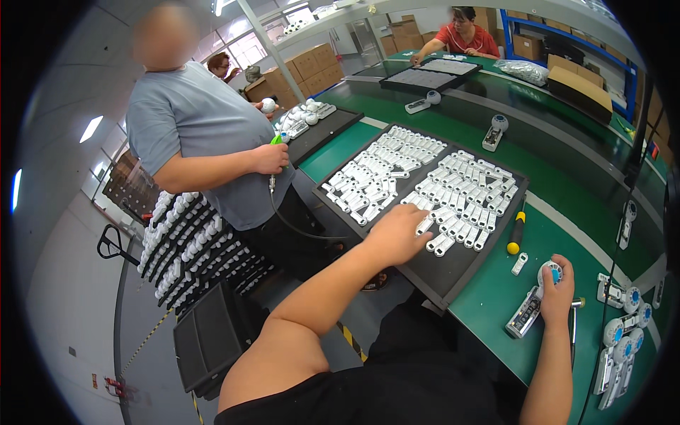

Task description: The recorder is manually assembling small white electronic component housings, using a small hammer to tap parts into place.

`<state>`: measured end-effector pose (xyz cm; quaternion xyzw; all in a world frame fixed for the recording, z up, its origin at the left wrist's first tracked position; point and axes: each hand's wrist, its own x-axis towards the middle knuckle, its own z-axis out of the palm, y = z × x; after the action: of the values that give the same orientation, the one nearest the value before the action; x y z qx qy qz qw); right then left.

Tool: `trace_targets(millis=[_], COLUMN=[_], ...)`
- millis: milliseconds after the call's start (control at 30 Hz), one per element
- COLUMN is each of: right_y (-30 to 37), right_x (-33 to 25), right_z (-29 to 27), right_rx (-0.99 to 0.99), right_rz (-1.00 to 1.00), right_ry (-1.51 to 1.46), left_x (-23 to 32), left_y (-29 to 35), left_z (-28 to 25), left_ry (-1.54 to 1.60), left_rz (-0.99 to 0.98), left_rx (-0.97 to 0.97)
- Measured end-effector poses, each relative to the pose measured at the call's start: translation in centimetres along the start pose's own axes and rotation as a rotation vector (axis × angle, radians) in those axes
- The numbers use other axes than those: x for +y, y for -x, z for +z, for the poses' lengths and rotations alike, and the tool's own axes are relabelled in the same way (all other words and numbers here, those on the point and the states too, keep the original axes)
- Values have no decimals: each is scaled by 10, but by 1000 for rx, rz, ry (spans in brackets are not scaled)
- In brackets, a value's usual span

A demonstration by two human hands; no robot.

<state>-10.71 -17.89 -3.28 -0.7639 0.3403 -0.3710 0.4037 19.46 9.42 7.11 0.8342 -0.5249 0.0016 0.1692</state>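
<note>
My right hand [557, 292] is closed around the round head of a white handheld device [525, 314]. The device's long body lies tilted toward me on the green bench, its inner parts exposed. My left hand [398, 235] reaches over the near edge of a black tray [438, 280], fingers curled and pinching a small white oblong plastic cover [424, 225]. Rows of similar covers [467, 190] fill the tray's two halves. One loose cover [520, 264] lies on the bench between the tray and my right hand, below a yellow-and-black screwdriver [518, 232].
Several white devices [622, 340] with blue-centred heads crowd the far right, near a hammer [576, 312]. Other devices [495, 133] sit on the dark green conveyor. A co-worker in grey [205, 134] stands left, holding a green tool [277, 139]. Stacked loaded trays [198, 248] stand behind.
</note>
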Motion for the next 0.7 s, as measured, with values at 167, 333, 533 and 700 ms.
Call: trace_targets(millis=[167,333,533,700], right_y=[7,-11,-13,-2], right_x=[25,-5,-19,32], right_z=[-11,9,13,2], right_rx=[25,42,14,76], right_rz=[-32,-27,32,-79], right_ry=[48,47,-12,32], left_x=[-7,-24,-6,25], left_y=[0,8,6,4], left_z=[5,-8,-1,54], left_ry=[-47,-54,16,12], left_rz=[-33,-36,-38,-68], left_rx=[-27,111,11,-97])
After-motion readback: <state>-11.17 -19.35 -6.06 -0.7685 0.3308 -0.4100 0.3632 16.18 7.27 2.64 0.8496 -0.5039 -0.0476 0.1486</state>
